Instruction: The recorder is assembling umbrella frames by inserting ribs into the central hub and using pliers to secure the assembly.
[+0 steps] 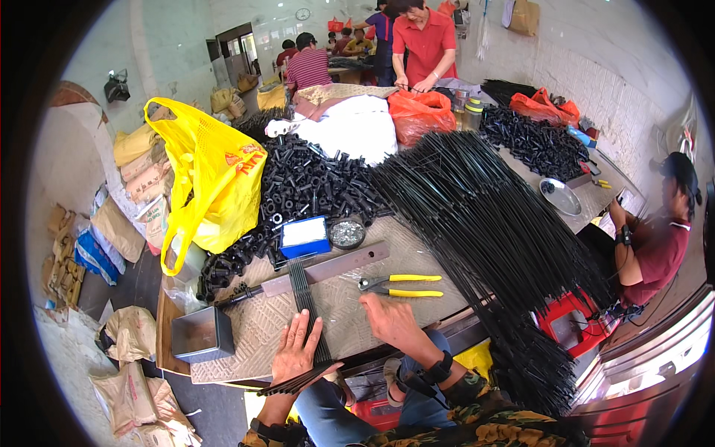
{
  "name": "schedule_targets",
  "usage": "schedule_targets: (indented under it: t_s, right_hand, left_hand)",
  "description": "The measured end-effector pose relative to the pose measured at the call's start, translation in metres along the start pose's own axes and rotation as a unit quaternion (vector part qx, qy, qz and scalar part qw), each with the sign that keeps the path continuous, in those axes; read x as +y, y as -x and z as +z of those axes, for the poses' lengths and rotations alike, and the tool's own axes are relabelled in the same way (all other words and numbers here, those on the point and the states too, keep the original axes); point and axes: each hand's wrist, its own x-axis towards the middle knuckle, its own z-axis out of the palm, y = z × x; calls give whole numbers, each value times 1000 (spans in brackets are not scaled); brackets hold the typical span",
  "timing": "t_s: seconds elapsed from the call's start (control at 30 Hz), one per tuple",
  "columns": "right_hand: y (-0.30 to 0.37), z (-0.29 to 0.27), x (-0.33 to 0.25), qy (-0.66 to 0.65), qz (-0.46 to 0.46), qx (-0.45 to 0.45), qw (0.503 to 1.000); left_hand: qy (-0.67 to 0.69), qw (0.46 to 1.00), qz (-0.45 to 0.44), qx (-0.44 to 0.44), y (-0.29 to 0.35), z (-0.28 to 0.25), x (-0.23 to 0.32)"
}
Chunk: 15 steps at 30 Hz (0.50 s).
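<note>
My left hand [296, 350] lies palm down with its fingers stretched out over a row of thin black rods [302, 287] at the table's near edge. More dark rod ends show beneath the thumb and palm. Those rods cross a flat metal bar [328, 268]. My right hand [393, 322] is closed with curled fingers, just below the yellow-handled pliers [402, 286] and apart from them. What its fingers hold, if anything, is hidden. Beyond the bar stand a blue box [305, 238] with a white top and a round dish [347, 234] of small shiny pieces.
Black tubular parts [313, 179] are heaped beyond the bar, beside a yellow bag [216, 179]. A grey bin [202, 335] stands at the near left corner. Long black rods [484, 216] cover the right side. One person [659, 246] sits right; another [424, 48] stands across the table.
</note>
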Motion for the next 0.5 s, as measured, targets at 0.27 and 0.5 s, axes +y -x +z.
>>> schedule_targets:
  t_s: [0.27,0.5]
  right_hand:
    - [-3,1,0,4,13,-9,1000]
    - [0,0,0,2,15,-8,1000]
  left_hand:
    - [1,1000,2,8,-2,1,-2]
    - [1,1000,5,8,-1,-1,0]
